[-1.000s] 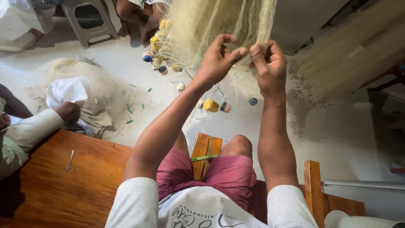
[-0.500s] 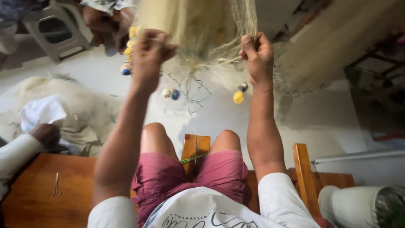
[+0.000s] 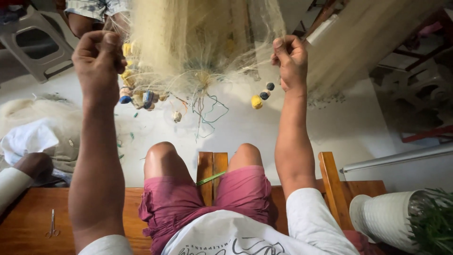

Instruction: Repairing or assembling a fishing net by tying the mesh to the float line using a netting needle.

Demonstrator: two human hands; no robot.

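The pale fishing net is held stretched at the far side, gripped in the closed left hand and closed right hand. The spreading step seems in hand; steady, even tension is likely called for next, with the coloured floats dangling below

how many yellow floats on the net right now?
3 clear: one yellow float hanging below the right hand, two beside the left hand. More may hide in the bunched net.

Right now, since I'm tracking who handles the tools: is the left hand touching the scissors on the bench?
Apart. The head view shows the left hand raised and gripping the pale fishing net, while the scissors lie alone on the wooden bench.
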